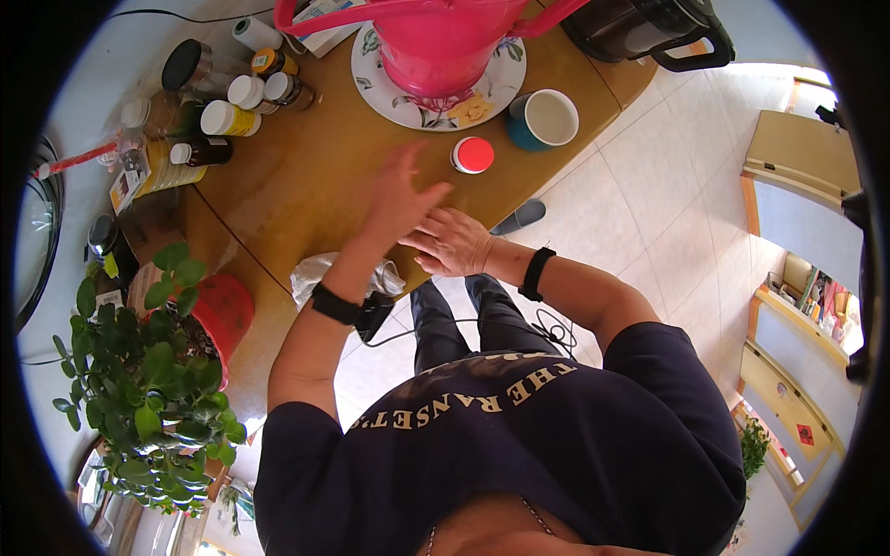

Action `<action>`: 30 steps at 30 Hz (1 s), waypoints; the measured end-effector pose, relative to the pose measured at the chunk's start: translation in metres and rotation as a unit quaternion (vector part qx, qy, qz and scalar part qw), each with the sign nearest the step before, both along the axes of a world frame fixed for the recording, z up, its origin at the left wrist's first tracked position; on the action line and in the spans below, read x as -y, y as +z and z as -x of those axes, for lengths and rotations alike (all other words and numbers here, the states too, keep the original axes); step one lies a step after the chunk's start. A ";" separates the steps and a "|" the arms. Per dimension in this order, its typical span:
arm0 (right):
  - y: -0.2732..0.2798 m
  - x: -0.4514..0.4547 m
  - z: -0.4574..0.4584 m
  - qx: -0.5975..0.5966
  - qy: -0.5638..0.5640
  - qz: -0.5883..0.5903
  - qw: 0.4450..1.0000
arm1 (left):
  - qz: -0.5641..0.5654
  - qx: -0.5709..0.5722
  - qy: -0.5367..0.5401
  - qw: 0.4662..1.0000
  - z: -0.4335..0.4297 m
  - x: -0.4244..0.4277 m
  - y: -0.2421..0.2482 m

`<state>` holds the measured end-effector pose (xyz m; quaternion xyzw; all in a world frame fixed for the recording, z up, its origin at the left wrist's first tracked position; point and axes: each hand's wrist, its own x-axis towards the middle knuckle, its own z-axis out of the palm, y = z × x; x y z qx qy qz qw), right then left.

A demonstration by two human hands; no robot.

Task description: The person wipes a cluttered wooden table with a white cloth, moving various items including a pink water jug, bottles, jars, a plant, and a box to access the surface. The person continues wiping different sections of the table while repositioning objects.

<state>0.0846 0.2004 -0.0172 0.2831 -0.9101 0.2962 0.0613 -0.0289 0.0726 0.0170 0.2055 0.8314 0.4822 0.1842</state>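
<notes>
My left hand (400, 198) is raised above the wooden table (299, 187), fingers apart and blurred, with nothing seen in it. Just below it in the picture, my right hand (452, 242) is palm down at the table's front edge. Its fingers are slightly bent and spread, and what lies under the palm is hidden. Beyond both hands stands a small white jar with a red lid (474, 154). A crumpled pale cloth (316, 274) lies at the table edge, partly behind my left forearm.
A pink watering can (438, 48) stands on a floral plate (368, 90) beside yellowish food pieces (471, 109). Nearby are a teal mug (528, 128) and a dark-handled jug (640, 31). Several bottles (229, 118) line the wall side. A potted plant (160, 368) fills the left.
</notes>
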 end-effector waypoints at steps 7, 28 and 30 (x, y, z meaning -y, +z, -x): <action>-0.022 0.001 -0.013 -0.019 -0.003 -0.014 1.000 | -0.051 -0.101 -0.025 0.993 -0.006 -0.057 -0.025; 0.014 0.003 0.004 0.059 0.019 -0.001 0.998 | -0.070 -0.150 0.506 0.846 0.140 0.236 -0.042; 0.014 0.004 0.003 0.054 0.023 -0.002 0.998 | -0.120 -0.183 0.484 0.847 0.146 0.253 -0.058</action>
